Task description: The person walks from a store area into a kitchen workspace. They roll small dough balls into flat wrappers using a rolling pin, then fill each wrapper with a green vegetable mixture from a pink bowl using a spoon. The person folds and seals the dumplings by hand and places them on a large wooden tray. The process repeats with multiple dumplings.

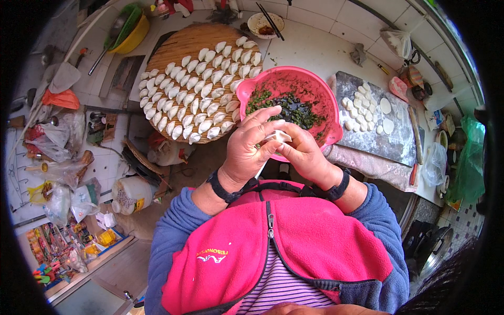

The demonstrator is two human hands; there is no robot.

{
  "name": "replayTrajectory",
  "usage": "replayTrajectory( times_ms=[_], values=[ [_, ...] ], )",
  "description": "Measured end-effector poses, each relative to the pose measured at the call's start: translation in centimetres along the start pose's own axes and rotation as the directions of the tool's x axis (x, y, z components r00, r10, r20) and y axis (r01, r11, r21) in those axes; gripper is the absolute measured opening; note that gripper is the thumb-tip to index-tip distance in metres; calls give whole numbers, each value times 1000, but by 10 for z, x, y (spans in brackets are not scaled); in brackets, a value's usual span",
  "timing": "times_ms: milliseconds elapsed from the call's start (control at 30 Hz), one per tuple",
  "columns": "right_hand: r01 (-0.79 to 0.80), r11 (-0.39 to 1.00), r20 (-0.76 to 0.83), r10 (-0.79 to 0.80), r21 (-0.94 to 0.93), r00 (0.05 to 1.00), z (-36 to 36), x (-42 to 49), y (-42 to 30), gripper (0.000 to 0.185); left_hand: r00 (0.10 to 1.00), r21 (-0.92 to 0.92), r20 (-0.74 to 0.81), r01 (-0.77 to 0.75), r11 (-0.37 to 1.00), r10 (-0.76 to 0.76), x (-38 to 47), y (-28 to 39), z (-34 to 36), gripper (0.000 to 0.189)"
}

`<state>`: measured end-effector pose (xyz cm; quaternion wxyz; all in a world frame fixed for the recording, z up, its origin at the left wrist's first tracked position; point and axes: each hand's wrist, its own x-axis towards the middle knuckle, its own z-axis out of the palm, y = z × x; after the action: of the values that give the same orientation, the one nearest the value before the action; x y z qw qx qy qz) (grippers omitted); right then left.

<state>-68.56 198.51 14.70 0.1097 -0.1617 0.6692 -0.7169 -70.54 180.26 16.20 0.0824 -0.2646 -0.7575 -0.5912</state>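
Between both my hands is a white dough dumpling (278,136), pinched at its edge by the fingers. My left hand (248,143) grips its left side, with some fingers raised. My right hand (307,151) holds its right side. A thin pale handle (261,169) sticks out below my left hand; its other end is hidden. Just beyond the hands stands a pink plastic bowl (332,106) with chopped dark green filling (297,110). To its left, rows of folded dumplings (193,82) lie on a round slatted tray (173,49).
At right, a floured dark board (346,143) bears small dough pieces (360,110) and flat wrappers (388,126). A rolling pin (415,136) lies along its right edge. Chopsticks (271,21) rest across a white bowl (256,21) behind. A yellow basin (136,35) stands far left.
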Motion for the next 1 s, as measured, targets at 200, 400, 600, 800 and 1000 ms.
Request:
replayTrajectory(
  times_ms=[200,400,600,800,1000],
  values=[
    [-38,997,19,36,68,999,6,-2,4,35,998,69,13,-59,996,58,3,-1,1,18],
    [-240,786,72,244,570,967,0,0,-7,39,996,64,72,41,997,-46,7,-2,1,66],
    [-280,765,87,283,580,955,-7,6,-7,37,987,3,73,143,990,-143,12,0,12,65],
    [-259,826,38,277,501,960,-18,14,-4,39,972,-227,-23,222,948,-233,23,5,37,41],
    [13,1000,-226,-13,-5,974,-21,13,-5,43,992,-28,-89,93,995,-95,32,7,54,33]
  ],
)
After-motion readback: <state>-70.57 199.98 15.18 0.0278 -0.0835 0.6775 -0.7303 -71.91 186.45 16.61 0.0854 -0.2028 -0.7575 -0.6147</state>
